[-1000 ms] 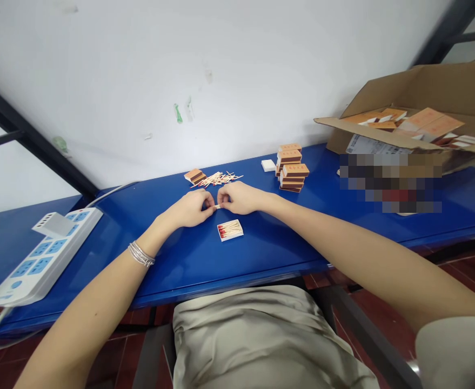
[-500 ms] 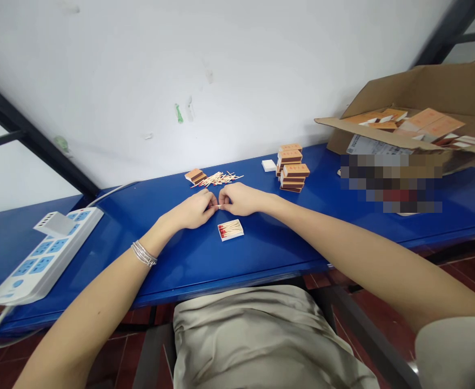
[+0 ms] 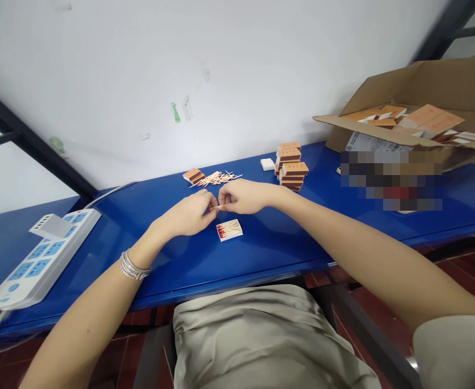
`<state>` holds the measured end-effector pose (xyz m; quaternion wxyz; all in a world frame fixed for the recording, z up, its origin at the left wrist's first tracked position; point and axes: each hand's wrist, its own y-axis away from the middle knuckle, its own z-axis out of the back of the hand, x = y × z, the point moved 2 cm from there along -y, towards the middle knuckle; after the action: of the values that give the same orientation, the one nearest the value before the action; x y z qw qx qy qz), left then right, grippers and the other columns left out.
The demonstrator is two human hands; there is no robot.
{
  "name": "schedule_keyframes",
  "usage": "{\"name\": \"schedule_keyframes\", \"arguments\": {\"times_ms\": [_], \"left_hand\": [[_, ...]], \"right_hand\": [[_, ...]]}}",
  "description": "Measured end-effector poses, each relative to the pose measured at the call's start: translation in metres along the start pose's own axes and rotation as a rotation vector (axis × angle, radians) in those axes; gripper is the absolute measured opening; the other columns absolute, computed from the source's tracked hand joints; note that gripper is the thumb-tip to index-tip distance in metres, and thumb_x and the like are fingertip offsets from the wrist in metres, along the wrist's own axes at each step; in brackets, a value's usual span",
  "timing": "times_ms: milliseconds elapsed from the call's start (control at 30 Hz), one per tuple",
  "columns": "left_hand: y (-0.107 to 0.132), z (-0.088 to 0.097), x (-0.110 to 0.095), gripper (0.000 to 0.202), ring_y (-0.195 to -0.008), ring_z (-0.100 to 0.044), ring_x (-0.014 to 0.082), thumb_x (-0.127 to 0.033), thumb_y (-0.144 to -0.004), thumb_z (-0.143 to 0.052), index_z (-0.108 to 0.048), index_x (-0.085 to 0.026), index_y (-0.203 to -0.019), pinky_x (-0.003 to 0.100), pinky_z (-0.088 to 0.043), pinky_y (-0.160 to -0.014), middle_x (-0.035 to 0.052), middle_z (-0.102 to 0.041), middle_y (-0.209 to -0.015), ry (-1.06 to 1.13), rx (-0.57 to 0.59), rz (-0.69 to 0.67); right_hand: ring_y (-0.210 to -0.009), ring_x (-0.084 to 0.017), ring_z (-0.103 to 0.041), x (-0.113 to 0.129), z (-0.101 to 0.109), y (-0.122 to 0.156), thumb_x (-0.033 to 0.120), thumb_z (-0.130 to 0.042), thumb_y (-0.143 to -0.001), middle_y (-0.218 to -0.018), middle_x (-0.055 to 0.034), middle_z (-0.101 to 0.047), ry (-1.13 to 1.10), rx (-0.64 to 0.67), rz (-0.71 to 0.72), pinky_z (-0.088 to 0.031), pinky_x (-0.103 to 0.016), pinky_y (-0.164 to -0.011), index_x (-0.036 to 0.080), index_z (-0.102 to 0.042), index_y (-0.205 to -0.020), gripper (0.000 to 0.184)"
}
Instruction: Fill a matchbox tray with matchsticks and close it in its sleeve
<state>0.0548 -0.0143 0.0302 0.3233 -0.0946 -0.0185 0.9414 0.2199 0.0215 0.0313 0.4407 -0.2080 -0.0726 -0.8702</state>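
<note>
My left hand (image 3: pixel 194 212) and my right hand (image 3: pixel 242 196) meet above the blue table, fingertips pinched and almost touching. A thin matchstick (image 3: pixel 216 207) spans the small gap between them, held at both ends. Just below the hands lies an open white matchbox tray (image 3: pixel 229 230), holding several matches with their red heads to the left. Behind my fingers is a loose pile of matches (image 3: pixel 218 179). Orange-and-brown matchboxes (image 3: pixel 193 175) rest at that pile's left end.
Stacked matchboxes (image 3: pixel 292 166) stand right of the pile, beside a small white tray (image 3: pixel 267 164). An open carton (image 3: pixel 403 129) of matchboxes sits at the far right, partly pixelated. A power strip (image 3: pixel 45 259) with a plugged adapter lies left on the blue table (image 3: pixel 205 270).
The left wrist has shifted slightly left and lower. Both hands stay together at the matchstick, more of which shows now. The whole view has moved a little.
</note>
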Motion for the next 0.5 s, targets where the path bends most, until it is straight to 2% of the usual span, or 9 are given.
{"name": "schedule_keyframes", "arguments": {"times_ms": [100,233,300,500], "left_hand": [[0.004,0.004,-0.011,0.017,-0.071,-0.054,0.0175,-0.032,-0.088,-0.046,-0.053,-0.017,-0.085,0.032,-0.043,-0.067,0.0054,-0.059,-0.082,0.03,0.028,0.028],[0.007,0.006,-0.022,0.018,-0.071,-0.056,0.0165,-0.032,-0.088,-0.046,-0.056,-0.018,-0.086,0.031,-0.044,-0.068,0.0048,-0.062,-0.083,0.094,0.102,0.017],[0.009,0.005,-0.027,0.017,-0.071,-0.056,0.0164,-0.031,-0.087,-0.046,-0.057,-0.018,-0.088,0.03,-0.044,-0.068,0.0047,-0.063,-0.083,0.105,0.136,-0.002],[0.009,-0.002,-0.037,0.018,-0.071,-0.056,0.016,-0.031,-0.088,-0.046,-0.057,-0.018,-0.086,0.029,-0.042,-0.065,0.0042,-0.063,-0.083,0.077,0.169,-0.023]], "right_hand": [[-0.062,-0.012,-0.054,-0.003,0.013,0.007,0.036,-0.06,-0.08,-0.08,-0.0042,-0.069,-0.083,0.045,0.002,-0.036,-0.025,-0.058,0.015,-0.069,-0.088,0.024],[-0.063,-0.011,-0.052,-0.012,0.026,0.011,0.046,-0.059,-0.081,-0.079,-0.0043,-0.068,-0.164,-0.029,-0.01,-0.035,-0.026,-0.06,0.015,-0.07,-0.091,0.035],[-0.062,-0.011,-0.051,-0.016,0.028,0.011,0.048,-0.058,-0.081,-0.076,-0.0042,-0.067,-0.162,-0.055,-0.026,-0.035,-0.026,-0.06,0.014,-0.07,-0.091,0.037],[-0.059,-0.011,-0.051,-0.018,0.022,0.008,0.047,-0.057,-0.081,-0.071,-0.0035,-0.066,-0.13,-0.024,-0.019,-0.035,-0.026,-0.058,0.015,-0.07,-0.089,0.036]]}}
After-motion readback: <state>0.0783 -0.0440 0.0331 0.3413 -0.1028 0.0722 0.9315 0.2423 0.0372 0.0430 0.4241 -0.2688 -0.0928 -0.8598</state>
